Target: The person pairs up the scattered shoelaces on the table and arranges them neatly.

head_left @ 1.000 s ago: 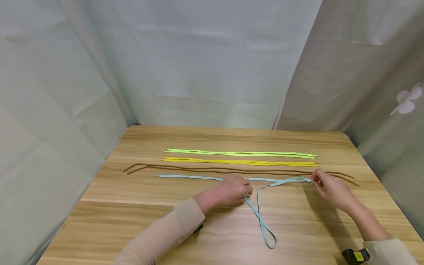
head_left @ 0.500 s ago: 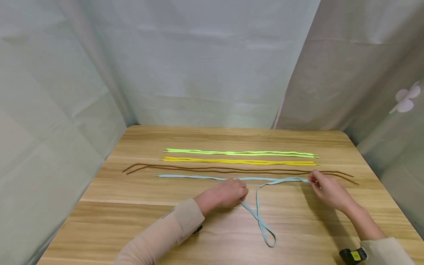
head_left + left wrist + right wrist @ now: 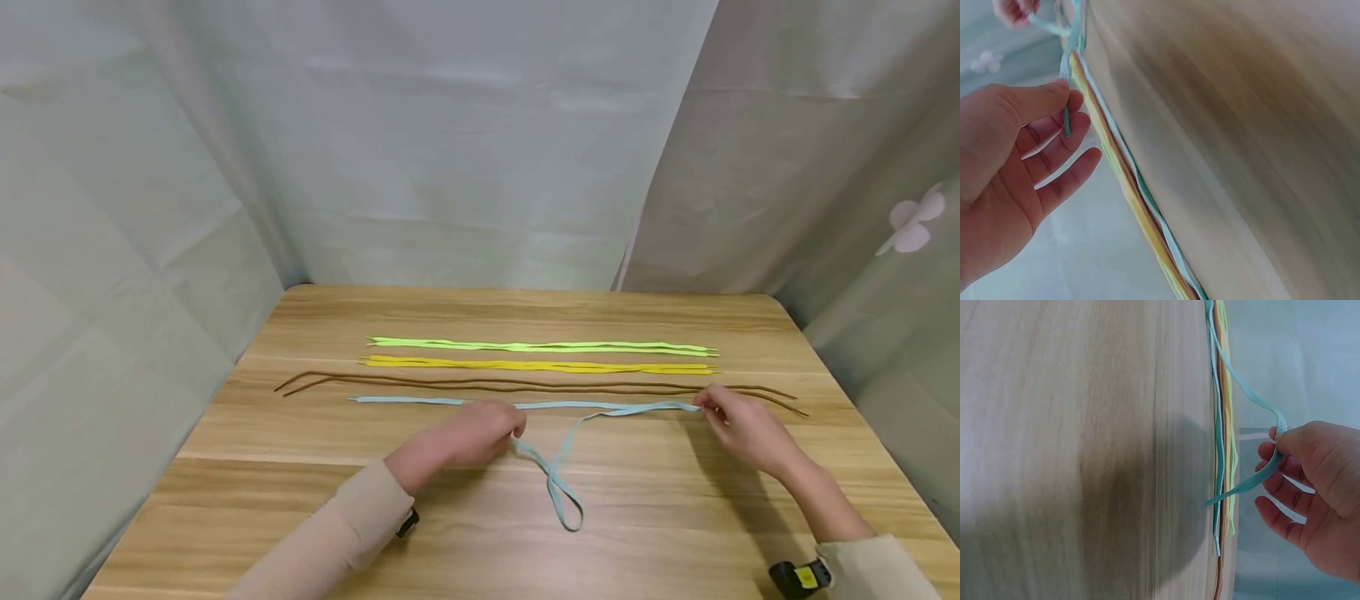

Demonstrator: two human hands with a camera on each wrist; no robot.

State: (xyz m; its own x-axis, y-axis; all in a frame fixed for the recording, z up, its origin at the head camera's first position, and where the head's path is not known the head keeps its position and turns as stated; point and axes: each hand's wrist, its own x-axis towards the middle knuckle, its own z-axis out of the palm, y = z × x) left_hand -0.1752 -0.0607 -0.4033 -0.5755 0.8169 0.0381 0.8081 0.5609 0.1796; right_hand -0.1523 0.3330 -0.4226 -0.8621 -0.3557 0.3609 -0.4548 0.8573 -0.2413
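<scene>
My left hand (image 3: 480, 429) pinches a light blue flat shoelace (image 3: 552, 475) close to one tip; in the left wrist view the lace's end (image 3: 1067, 122) pokes out below thumb and forefinger, the other fingers loosely bent. Farther right, my right hand (image 3: 750, 429) pinches the same lace near its other end, whose tip hangs past the fingers in the right wrist view. Between the hands the lace sags into a crossed loop toward the front. Behind it a second light blue shoelace (image 3: 408, 400) runs straight from left to right, partly hidden by my left hand.
Beyond the blue laces lie brown round laces (image 3: 465, 384), then yellow laces (image 3: 525, 365) and neon green laces (image 3: 517, 346), all stretched sideways across the wooden table (image 3: 285, 483). Pale curtains (image 3: 465, 167) hang around the table's back and sides.
My left hand has moved to the left with the blue lace's end, drawing the loop left and making it smaller. The right hand keeps its pinch almost in place.
</scene>
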